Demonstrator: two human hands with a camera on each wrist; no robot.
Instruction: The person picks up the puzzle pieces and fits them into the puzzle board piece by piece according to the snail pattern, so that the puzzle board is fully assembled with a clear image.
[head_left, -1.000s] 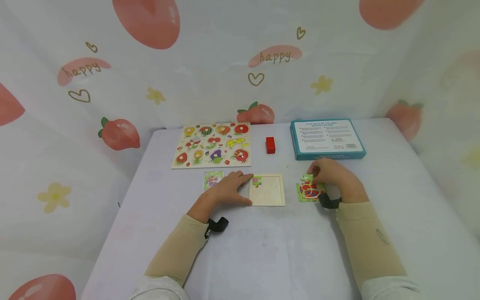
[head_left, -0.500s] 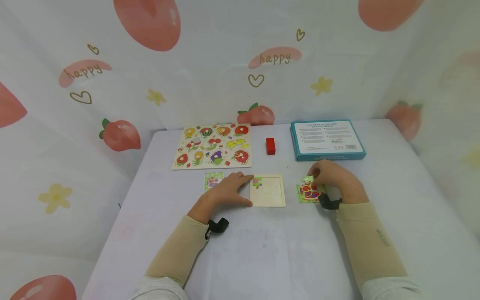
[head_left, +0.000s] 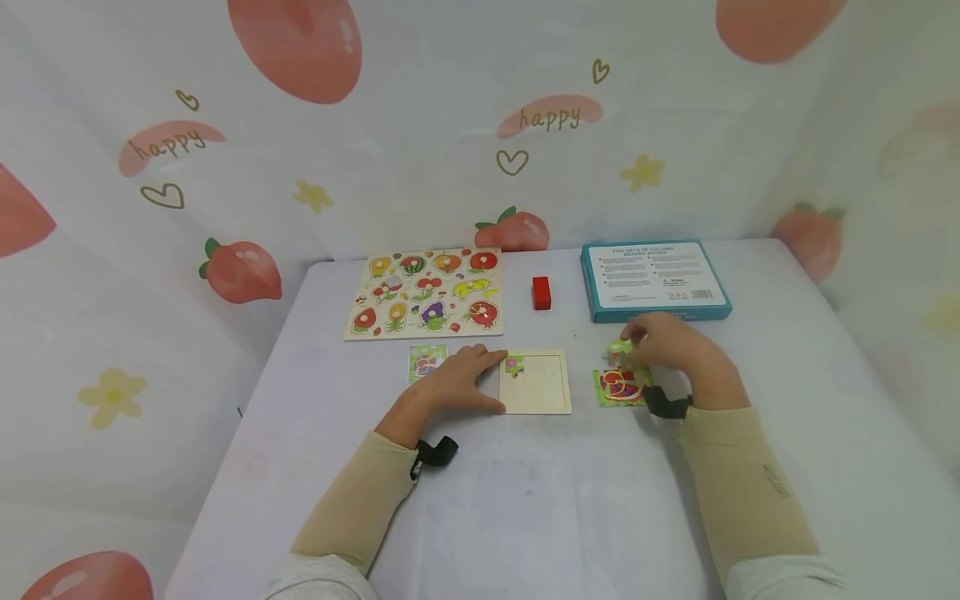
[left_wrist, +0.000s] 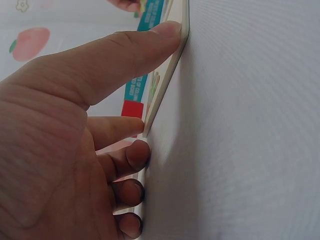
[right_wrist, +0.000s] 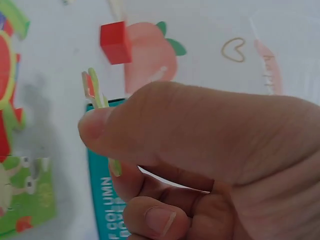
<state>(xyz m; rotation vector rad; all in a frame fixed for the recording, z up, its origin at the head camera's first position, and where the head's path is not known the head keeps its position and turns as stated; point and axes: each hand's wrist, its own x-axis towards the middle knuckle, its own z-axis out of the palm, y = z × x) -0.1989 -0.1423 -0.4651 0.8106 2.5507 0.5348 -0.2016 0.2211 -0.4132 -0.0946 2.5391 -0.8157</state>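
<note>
In the head view my left hand (head_left: 455, 380) touches the left edge of a square wooden tray (head_left: 536, 392), thumb and forefinger spread at its corners. One puzzle piece (head_left: 514, 363) with a pink flower lies in the tray's upper left corner. Between thumb and forefinger, my right hand (head_left: 667, 346) pinches a green puzzle piece (head_left: 618, 350) above other joined pieces (head_left: 619, 388) in red and green. The right wrist view shows that pinched piece (right_wrist: 95, 85) nearly edge-on. In the left wrist view, the thumb of my left hand (left_wrist: 75, 115) rests on the tray's edge.
A fruit peg board (head_left: 412, 292) lies at the back left, with a small picture card (head_left: 426, 362) in front of it. A red block (head_left: 542, 293) stands behind the tray. At the back right is a teal and white box (head_left: 656, 279).
My right hand has lifted the green piece off the table and turned it a little, moving slightly right and away. The left hand stays at the tray.
</note>
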